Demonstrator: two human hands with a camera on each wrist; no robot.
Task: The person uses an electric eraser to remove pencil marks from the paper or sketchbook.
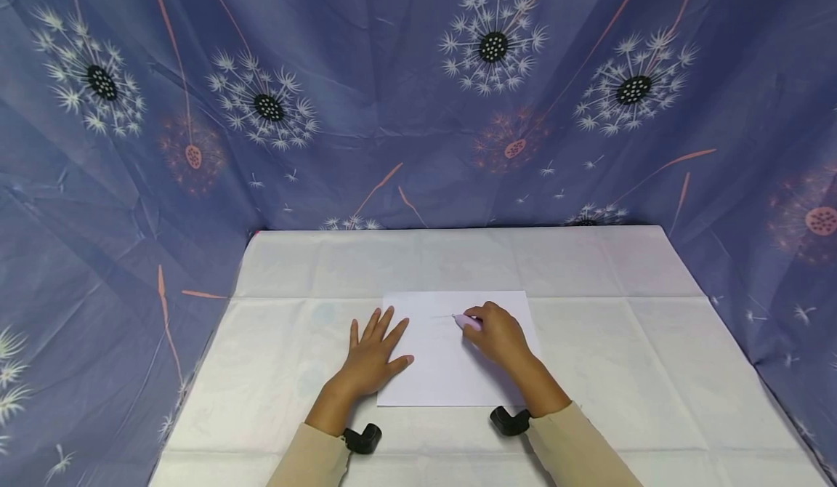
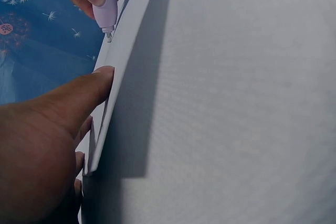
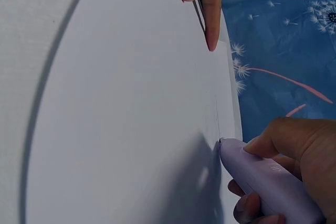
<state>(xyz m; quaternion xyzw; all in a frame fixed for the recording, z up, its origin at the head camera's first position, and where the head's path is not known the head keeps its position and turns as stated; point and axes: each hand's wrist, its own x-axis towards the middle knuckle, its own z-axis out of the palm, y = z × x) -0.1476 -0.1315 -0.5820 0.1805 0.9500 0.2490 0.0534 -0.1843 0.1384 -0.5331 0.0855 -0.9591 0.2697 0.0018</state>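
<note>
A sheet of white paper lies on the table. My left hand rests with its fingers spread across the paper's left edge; the thumb presses near that edge in the left wrist view. My right hand grips a thick lilac pen-shaped tool between thumb and fingers. The tool's small metal tip touches the paper's upper part, at the end of a thin faint line running toward the left hand. Whether the line is drawn or cut, I cannot tell.
A creased white cloth covers the table. Behind and at both sides hangs a blue curtain printed with dandelions. Black wrist-worn devices sit at both sleeve cuffs.
</note>
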